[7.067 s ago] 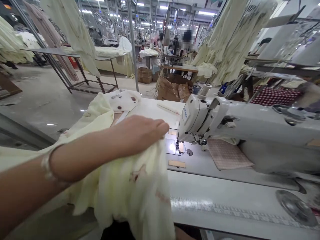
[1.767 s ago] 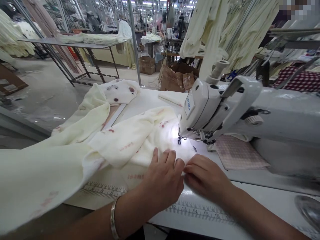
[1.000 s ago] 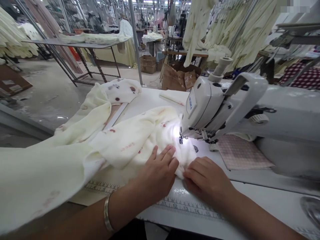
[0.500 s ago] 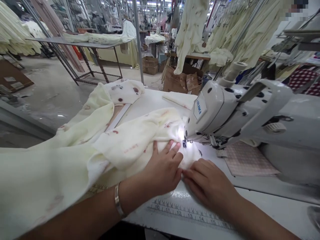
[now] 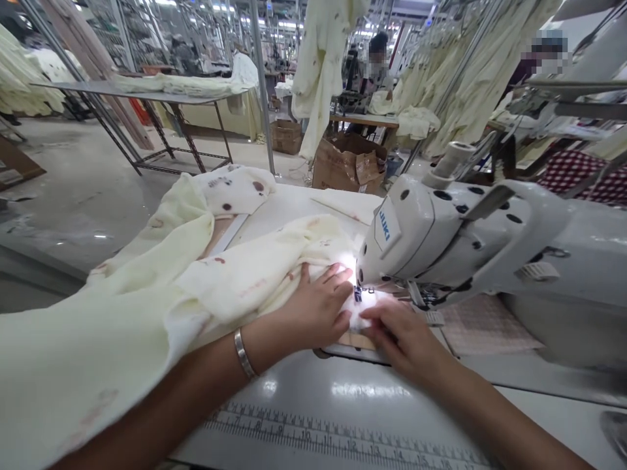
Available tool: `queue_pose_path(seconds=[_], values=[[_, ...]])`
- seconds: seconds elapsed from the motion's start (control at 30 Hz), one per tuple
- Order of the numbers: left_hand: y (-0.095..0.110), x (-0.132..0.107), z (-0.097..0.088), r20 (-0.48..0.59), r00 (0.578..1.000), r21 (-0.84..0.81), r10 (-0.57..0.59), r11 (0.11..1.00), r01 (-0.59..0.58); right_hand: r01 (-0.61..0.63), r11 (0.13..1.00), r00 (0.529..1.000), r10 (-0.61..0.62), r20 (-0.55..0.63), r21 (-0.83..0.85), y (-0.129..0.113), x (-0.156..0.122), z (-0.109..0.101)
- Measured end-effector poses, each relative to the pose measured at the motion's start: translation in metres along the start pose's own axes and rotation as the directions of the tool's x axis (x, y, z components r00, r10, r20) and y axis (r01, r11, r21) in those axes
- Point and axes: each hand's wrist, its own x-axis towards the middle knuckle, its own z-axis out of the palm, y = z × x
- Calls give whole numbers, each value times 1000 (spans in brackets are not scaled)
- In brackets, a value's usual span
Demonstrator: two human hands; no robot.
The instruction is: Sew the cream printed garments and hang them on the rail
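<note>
One torn brown cardboard box (image 5: 343,166), contents unclear, stands behind the white counter (image 5: 294,385); the left hand (image 5: 316,305), grip unclenched and spread, presses cream printed cloth (image 5: 245,267) partly under the white sewing machine (image 5: 416,228), the right hand's (image 5: 404,326) grip pinching the cloth's edge

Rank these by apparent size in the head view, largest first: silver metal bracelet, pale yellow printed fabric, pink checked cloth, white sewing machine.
1. Pale yellow printed fabric, cut off at left
2. White sewing machine, cut off at right
3. Pink checked cloth
4. Silver metal bracelet
</note>
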Motion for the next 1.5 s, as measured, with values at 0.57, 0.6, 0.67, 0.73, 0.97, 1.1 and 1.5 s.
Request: queue_pose_path(seconds=[0.57, 0.6, 0.67, 0.73, 0.97, 1.1, 1.5], values=[[0, 0, 3, -103, 993, 5, 52, 999, -52, 48, 995, 999, -46, 24, -90, -4, 5, 5], [-4, 1, 1, -83, 993, -17, 80, 996, -82, 49, 994, 999, -47, 24, -95, -4, 5, 5], [-8, 2, -4, -50, 991, -44, 124, 991, -126, 54, 994, 998, -52, 24, -96, -5, 6, 4], [-9, 1, -6, -28, 991, -56, 133, 989, -134, 62, 994, 998, -60, 21, -91, -6, 4, 4], [-2, -6, -2, -21, 994, -26, 106, 994, -106, 86, 995, 996, -85, 6, -44, -9, -3, 6], [-6, -3, 3, -100, 958, 43, 268, 963, -265, 80, 997, 997, -80, 11, 11, -8, -4, 4], [-8, -4, -1, -42, 944, -21, 327, 944, -328, -248, 914, 905, 336, -259, 320, 17, 0, 2]])
